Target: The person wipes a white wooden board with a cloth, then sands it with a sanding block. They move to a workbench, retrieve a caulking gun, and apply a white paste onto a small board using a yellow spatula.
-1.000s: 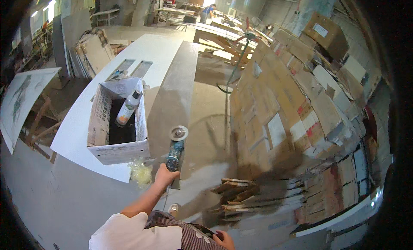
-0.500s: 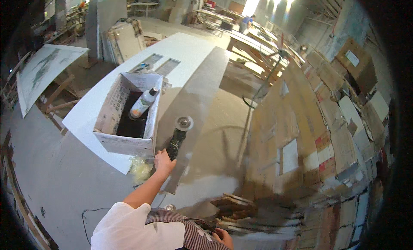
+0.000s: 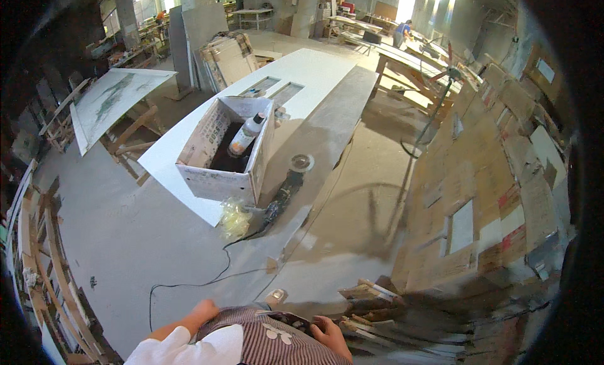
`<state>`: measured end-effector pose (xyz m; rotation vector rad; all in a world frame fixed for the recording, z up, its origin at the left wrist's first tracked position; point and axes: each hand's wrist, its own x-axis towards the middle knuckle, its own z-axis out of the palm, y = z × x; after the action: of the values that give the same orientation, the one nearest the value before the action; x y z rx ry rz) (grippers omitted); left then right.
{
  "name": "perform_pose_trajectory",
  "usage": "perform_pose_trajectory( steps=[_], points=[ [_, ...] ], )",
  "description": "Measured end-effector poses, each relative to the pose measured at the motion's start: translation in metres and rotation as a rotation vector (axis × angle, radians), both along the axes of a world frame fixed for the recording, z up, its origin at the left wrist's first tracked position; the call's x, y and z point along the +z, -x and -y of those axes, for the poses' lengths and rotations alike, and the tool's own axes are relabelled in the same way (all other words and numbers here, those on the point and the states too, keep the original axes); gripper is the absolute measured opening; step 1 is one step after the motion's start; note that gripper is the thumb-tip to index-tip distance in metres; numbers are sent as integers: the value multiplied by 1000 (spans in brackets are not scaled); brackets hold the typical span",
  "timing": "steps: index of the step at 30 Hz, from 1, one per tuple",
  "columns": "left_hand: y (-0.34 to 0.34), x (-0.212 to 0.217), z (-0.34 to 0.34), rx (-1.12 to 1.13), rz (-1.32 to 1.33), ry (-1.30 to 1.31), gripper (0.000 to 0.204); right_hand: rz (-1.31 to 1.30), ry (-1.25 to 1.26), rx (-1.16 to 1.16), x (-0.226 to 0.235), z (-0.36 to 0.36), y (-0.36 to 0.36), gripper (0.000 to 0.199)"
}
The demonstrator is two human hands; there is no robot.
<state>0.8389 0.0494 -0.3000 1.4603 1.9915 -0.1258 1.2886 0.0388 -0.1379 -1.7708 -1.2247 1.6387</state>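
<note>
Head view, looking down over a workshop: I see the long white worktop [image 3: 314, 69] running away from me, propped at standing height so a panel can lie flat on it. Along its right side lies a grey slab [image 3: 327, 138], flat and overhanging toward me, which I judge leaves its edge free for working. On the near end of the white surface sits an open cardboard box [image 3: 217, 176], flaps up, serving as a bin; a spray bottle [image 3: 245, 135] leans inside it, tilted against the wall. Just right of the box the angle grinder [image 3: 289, 182] rests on the slab, disc pointing away, handle toward me, lying untouched; its black cord [image 3: 207, 280] trails off the edge down to the floor. A crumpled yellowish bag [image 3: 234, 217] sits at the box's near corner.

My left hand [image 3: 204, 309] is down by my waist, released, holding nothing. My right hand [image 3: 330, 333] rests against my striped apron [image 3: 277, 343], fingers loosely curled, gripping nothing I can make out. Both are well apart from the grinder.
</note>
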Motion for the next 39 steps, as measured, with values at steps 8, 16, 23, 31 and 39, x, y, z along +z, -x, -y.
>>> perform_pose_trajectory(
  steps=[8, 16, 23, 31, 39],
  points=[
    [140, -8, 174, 545, -61, 372, 22, -20, -258, 333, -15, -14, 31, 43],
    [109, -32, 172, -219, -309, 271, 19, 73, -96, 481, 10, -45, 95, 51],
    [175, -67, 158, 174, -113, -190, 12, 114, -130, 698, 21, -69, 204, 50],
    [292, -78, 226, 98, -265, -188, 12, 57, -175, 833, 36, -77, 348, 49],
    [303, -43, 262, 1656, 702, -377, 12, 132, -186, 1143, 25, -100, 481, 46]
  ],
)
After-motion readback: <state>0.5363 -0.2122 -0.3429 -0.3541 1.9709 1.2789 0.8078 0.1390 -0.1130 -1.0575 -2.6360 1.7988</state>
